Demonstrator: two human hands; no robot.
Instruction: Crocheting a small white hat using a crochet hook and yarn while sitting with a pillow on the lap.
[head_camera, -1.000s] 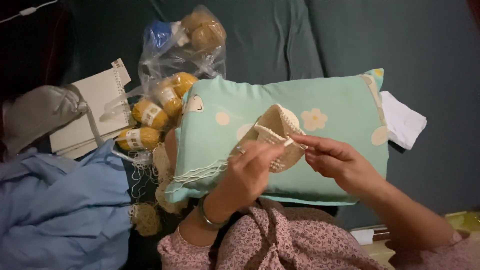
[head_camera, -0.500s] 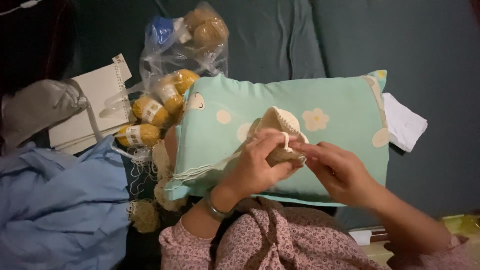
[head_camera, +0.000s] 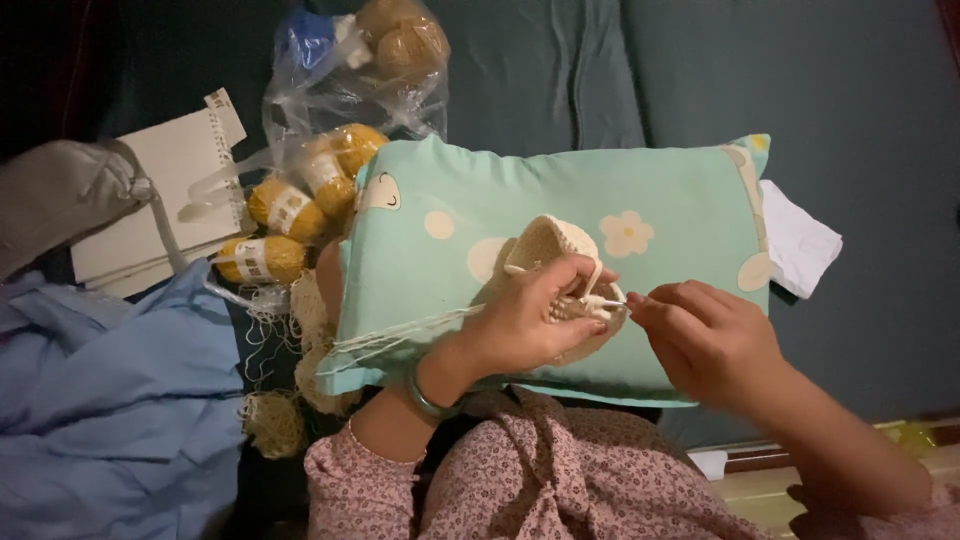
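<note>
A cream crocheted piece rests on a mint-green pillow with flower prints, lying across my lap. My left hand grips the lower edge of the piece, and cream yarn strands run from it to the left over the pillow. My right hand sits just to the right of it, pinching a thin crochet hook whose tip meets the piece. Most of the hook is hidden by my fingers.
Mustard yarn skeins lie left of the pillow, with more in a clear plastic bag behind. A spiral notebook, grey cloth, blue fabric, loose beige yarn balls and a white cloth surround it on a dark teal sofa.
The two hands have drawn closer together over the crocheted piece. My left hand has turned and now covers more of its lower edge; the piece has folded smaller.
</note>
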